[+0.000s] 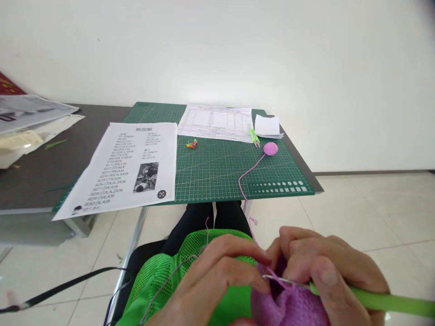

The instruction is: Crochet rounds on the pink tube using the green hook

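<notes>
Low in the view, my right hand [335, 267] is closed round a crochet hook with a green handle [390, 301]. Its metal tip passes through a loop at the edge of a purple crochet piece [292, 305]. My left hand [220, 276] grips the left side of that piece, its index finger and thumb close to the hook tip. Purple yarn [243, 181] runs from a small ball [271, 148] on the table down to the work. Another strand [166, 280] hangs across the green mesh garment. Fingers hide part of the piece.
A green cutting mat [210, 167] covers the table. On it lie a printed pattern sheet [132, 167], a form [217, 122], small coloured stitch markers [192, 144], green thread snips [254, 138] and white paper slips [268, 126]. More papers [30, 113] lie at left.
</notes>
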A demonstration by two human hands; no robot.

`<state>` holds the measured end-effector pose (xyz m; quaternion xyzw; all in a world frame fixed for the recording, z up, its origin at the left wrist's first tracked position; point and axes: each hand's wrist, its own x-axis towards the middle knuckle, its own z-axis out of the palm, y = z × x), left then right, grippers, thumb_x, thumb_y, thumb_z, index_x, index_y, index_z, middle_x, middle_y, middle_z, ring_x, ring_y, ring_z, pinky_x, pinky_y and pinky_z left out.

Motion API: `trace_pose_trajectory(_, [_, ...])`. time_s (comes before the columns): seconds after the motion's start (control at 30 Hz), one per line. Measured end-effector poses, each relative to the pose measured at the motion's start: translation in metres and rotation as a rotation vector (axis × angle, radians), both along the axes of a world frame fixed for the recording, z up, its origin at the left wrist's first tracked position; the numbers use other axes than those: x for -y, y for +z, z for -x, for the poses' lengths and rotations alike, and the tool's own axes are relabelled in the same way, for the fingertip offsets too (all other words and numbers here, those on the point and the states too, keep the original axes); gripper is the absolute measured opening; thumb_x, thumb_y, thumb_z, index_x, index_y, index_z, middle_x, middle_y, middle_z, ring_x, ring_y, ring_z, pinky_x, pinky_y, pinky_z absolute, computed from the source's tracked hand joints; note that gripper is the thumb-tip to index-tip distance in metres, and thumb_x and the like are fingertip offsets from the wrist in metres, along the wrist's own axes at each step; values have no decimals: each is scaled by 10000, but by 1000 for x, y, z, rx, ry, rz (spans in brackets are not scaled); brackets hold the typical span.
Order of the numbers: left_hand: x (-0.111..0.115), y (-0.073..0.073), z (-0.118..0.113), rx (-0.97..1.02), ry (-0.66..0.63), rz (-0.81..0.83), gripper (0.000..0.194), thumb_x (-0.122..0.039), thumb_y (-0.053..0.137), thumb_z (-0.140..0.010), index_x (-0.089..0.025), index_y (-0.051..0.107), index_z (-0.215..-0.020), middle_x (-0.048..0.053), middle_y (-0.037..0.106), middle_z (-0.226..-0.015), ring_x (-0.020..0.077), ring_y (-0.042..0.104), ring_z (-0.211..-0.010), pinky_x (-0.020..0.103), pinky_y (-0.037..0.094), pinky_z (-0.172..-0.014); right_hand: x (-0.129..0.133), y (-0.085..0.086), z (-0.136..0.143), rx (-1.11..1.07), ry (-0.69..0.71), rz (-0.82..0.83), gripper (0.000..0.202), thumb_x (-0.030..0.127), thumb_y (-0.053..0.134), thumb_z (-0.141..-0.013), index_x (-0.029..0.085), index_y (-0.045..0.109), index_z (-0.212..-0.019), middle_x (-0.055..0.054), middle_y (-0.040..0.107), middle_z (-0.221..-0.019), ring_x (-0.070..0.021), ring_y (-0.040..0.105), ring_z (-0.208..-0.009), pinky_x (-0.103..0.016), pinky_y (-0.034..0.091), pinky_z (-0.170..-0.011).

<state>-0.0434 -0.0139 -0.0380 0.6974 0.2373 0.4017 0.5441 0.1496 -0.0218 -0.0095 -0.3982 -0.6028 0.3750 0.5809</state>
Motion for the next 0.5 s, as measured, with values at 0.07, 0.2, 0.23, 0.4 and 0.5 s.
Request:
trace_pose_trajectory(0.07, [-2, -2, -11, 103, -3, 7, 323, -375, 634, -973, -347, 555, -1285, 38, 671, -1232, 210, 645, -1144, 279, 492, -1005, 3, -1, 3, 17, -3, -3, 391, 385, 482, -1025, 210, 589, -692, 21, 502, -533, -112, 521, -531, -264, 468, -526])
trace_pose_trajectory(0.2, [-3, -5, -18, 67, -111, 19, 208, -450, 596, -976, -256, 635, -1042, 87, 634, -1141, 266, 612, -1094, 367, 498, -970, 5, -4, 4, -16, 2, 4, 410, 369, 479, -1018, 208, 552, -648, 32, 416, -512, -105, 416, -493, -275, 377, -488])
trace_pose_trajectory(0.23, [-4, -5, -18, 103, -95, 48, 192, -450, 578, -984, -261, 604, -960, 71, 628, -1083, 265, 615, -1057, 382, 502, -943, 5, -4, 4, -33, 15, 21, 427, 376, 482, -1017, 206, 543, -630, 33, 405, -507, -104, 415, -495, -274, 372, -491])
trace_pose_trajectory(0.4, [-10, -5, -18, 88, -192, 49, 339, -450, 532, -1001, -257, 402, -753, -51, 549, -741, 178, 630, -732, 437, 400, -1017, 3, -4, 0, -70, 115, 120, 492, 414, 515, -1005, 198, 502, -563, 38, 399, -475, -97, 431, -490, -252, 376, -491])
trace_pose_trajectory(0.5, [-10, -5, -17, 57, -216, 128, 357, -478, 519, -1002, -259, 396, -748, -57, 538, -714, 173, 618, -707, 426, 378, -1016, 0, -6, 1, -114, 151, 162, 510, 414, 507, -1008, 193, 474, -550, 43, 378, -473, -89, 428, -490, -242, 367, -492])
